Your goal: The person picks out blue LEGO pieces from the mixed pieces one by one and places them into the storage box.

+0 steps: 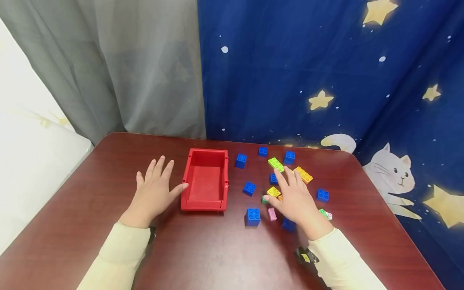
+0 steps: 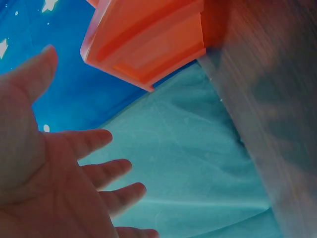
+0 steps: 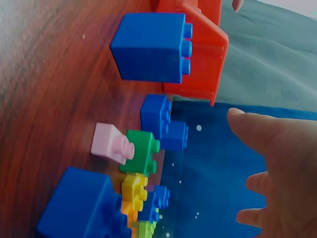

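My left hand (image 1: pixel 154 196) hovers beside the left wall of a red bin (image 1: pixel 204 183), its fingers spread and holding nothing. In the left wrist view the palm (image 2: pixel 54 183) faces the bin (image 2: pixel 153 49), which shows as orange-red. Over the scattered toy bricks my right hand (image 1: pixel 294 198) reaches with fingers extended and nothing gripped. Below and around it lie a yellow brick (image 1: pixel 273 191), a pink brick (image 1: pixel 272 214), a green brick (image 3: pixel 141 151) and blue bricks (image 1: pixel 253 216). The right hand partly hides several bricks.
More bricks spread behind and beside the right hand: a lime brick (image 1: pixel 276 164), an orange-yellow brick (image 1: pixel 304 175) and a blue brick (image 1: pixel 323 195). All sit on a dark red-brown table (image 1: pixel 203 253). Grey and blue curtains (image 1: pixel 290 72) hang along its far edge.
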Motion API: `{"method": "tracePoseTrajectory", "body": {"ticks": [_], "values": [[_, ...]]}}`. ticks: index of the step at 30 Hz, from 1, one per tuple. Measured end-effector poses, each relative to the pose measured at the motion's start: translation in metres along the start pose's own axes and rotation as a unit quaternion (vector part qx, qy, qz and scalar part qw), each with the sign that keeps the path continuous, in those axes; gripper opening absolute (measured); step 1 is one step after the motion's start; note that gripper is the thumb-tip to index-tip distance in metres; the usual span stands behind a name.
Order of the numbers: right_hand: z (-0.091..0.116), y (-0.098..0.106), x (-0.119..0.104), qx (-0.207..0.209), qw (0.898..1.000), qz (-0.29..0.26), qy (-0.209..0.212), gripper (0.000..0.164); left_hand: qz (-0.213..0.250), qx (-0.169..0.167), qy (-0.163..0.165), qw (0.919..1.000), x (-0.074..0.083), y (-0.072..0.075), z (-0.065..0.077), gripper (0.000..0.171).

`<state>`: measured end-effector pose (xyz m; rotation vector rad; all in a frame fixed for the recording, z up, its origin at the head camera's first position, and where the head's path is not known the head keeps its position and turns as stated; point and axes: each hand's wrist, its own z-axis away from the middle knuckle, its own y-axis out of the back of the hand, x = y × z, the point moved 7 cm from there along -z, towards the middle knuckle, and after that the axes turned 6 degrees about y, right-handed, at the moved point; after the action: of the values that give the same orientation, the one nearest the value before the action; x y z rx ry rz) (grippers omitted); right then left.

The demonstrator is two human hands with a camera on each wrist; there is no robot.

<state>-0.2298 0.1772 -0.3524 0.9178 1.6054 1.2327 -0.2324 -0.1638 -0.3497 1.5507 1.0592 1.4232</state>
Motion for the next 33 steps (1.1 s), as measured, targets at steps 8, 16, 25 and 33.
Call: {"method": "tracePoseTrajectory", "body": {"ticks": [8, 16, 25, 33], "values": [[0.002, -0.002, -0.008, -0.003, 1.000, 0.005, 0.019, 0.082, 0.050, -0.010, -0.013, 0.9986, 0.000, -0.008, -0.010, 0.067], [0.006, -0.010, -0.014, -0.014, 0.999, -0.022, 0.024, 0.082, 0.104, -0.025, 0.009, 0.9942, -0.007, -0.015, -0.017, 0.067], [0.009, -0.016, -0.020, -0.016, 0.999, -0.047, 0.023, 0.080, 0.154, -0.042, 0.037, 0.9864, -0.012, -0.025, -0.017, 0.067], [0.012, -0.016, -0.025, -0.007, 0.998, -0.056, 0.025, 0.077, 0.213, -0.067, 0.066, 0.9726, -0.010, -0.031, -0.021, 0.064]]}}
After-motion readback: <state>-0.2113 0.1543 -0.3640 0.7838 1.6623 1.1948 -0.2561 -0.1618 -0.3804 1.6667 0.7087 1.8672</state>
